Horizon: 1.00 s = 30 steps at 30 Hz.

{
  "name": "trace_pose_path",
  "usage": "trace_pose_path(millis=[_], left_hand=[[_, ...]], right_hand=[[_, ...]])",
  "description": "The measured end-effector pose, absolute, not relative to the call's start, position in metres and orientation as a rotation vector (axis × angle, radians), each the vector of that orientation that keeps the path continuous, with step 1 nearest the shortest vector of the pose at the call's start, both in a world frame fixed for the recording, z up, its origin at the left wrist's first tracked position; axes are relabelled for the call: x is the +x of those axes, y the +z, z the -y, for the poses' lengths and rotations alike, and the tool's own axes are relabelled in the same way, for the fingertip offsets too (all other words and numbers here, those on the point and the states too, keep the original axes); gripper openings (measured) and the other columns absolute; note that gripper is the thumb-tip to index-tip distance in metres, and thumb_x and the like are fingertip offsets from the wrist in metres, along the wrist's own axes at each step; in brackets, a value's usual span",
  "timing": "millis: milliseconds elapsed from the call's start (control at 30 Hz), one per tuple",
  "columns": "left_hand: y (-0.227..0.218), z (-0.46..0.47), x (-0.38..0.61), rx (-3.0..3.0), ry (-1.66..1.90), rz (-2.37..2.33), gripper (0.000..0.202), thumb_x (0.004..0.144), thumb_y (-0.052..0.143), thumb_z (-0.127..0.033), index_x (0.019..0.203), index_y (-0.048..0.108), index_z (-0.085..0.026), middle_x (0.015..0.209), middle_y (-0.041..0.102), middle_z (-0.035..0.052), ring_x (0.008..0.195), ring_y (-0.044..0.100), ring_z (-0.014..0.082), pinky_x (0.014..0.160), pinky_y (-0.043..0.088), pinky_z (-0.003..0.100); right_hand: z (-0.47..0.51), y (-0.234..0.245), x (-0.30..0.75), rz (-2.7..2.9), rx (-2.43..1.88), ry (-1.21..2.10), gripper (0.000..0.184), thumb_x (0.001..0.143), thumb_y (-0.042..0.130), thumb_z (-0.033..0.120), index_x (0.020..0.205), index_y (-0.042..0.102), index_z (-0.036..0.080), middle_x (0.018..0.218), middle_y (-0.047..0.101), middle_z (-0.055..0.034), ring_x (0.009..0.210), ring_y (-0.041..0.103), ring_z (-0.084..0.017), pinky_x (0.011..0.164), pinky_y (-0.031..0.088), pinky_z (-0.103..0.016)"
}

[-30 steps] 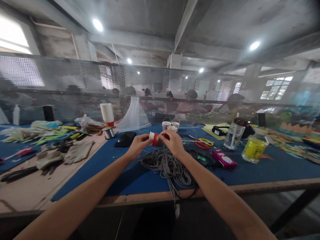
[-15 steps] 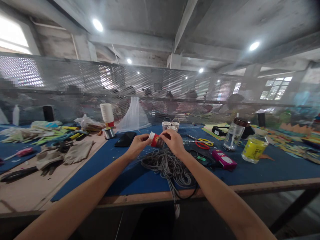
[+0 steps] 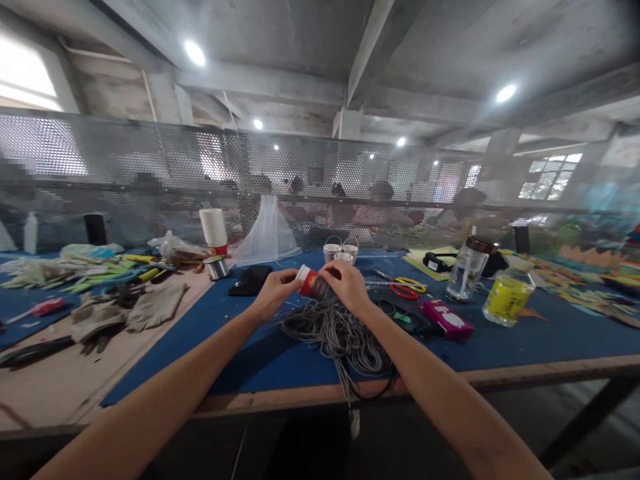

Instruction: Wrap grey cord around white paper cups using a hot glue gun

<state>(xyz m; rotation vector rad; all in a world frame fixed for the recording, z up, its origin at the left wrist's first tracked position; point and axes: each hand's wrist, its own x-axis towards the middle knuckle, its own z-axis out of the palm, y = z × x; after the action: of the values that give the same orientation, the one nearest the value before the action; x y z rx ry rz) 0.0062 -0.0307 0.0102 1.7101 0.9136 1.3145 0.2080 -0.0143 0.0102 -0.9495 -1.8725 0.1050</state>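
Note:
A small red paper cup (image 3: 308,281) with a white rim lies tilted between my hands, its rim toward the left. Grey cord (image 3: 319,288) covers its right end. My left hand (image 3: 276,291) is closed on the rim side of the cup. With fingers pinched together, my right hand (image 3: 345,283) is at the cord-covered end; the fingertips hide part of the cord there. Just below lies a loose heap of grey cord (image 3: 340,337), some strands hanging over the table's front edge. Small white cups with thin loop handles (image 3: 345,252) stand behind my hands.
Right of the cord are scissors (image 3: 406,288), a magenta box (image 3: 447,319), a glass bottle (image 3: 466,270) and a yellow-labelled bottle (image 3: 507,298). To the left are a black phone (image 3: 251,280), a wire spool (image 3: 217,267), stacked paper cups (image 3: 213,230) and gloves (image 3: 156,307). A mesh screen (image 3: 300,167) stands behind.
The cup has tilted slightly in my hands. Both hands stay in nearly the same place, and the things on the table have not moved.

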Motion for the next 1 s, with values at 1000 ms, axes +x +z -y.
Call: trace_pose_path(millis=[1000], left_hand=[[0.0072,0.0247,0.0016,1.752,1.279,-0.881,0.021,0.072,0.069,-0.033,0.085,0.076,-0.018,0.078,0.072,0.0020,0.074,0.061,0.0195,0.074,0.044,0.028]], right_hand=[[0.0121,0.0101,0.2103,1.873,-0.980,0.180,0.015,0.088,0.061,0.034,0.086,0.070,0.022,0.084,0.071,-0.0012,0.077,0.063,-0.016,0.074,0.043,-0.026]])
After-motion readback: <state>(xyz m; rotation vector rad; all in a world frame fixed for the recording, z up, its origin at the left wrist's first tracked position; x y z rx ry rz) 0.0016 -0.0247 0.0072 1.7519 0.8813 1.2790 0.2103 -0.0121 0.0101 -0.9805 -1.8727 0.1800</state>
